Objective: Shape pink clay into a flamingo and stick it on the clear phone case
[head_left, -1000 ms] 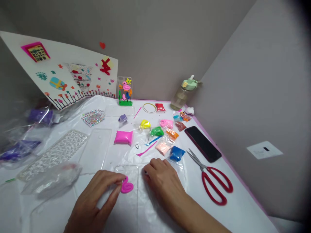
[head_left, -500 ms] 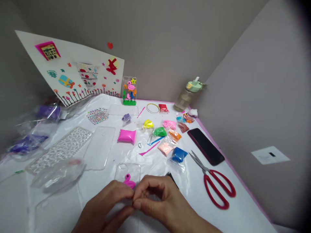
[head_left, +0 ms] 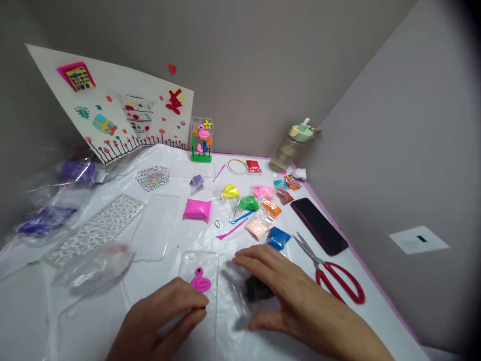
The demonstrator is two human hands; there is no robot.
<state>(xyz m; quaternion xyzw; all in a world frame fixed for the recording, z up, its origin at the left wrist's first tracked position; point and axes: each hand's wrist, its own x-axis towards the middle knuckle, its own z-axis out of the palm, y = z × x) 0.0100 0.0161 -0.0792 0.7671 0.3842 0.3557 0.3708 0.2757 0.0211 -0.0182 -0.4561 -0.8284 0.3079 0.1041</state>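
A clear phone case (head_left: 211,313) lies flat in front of me, with a pink flamingo figure (head_left: 201,282) on its upper part. Over its lower left side, my left hand (head_left: 171,313) has thumb and forefinger pinched together; a tiny dark speck shows between the tips, too small to name. My right hand (head_left: 276,293) is open, fingers spread above a bag of black clay (head_left: 257,289) just right of the case. Part of that bag is hidden under the hand.
Scissors (head_left: 340,281) and a phone (head_left: 319,226) lie on the right. Bags of coloured clay, such as blue (head_left: 278,238) and green (head_left: 248,203), fill the middle. More clear cases (head_left: 155,228) lie left. A bottle (head_left: 291,148) and a decorated case (head_left: 202,140) stand behind.
My right hand has parted from the left and moved right, opening over the black clay bag. The left hand keeps its pinch, and more of the case and flamingo shows.
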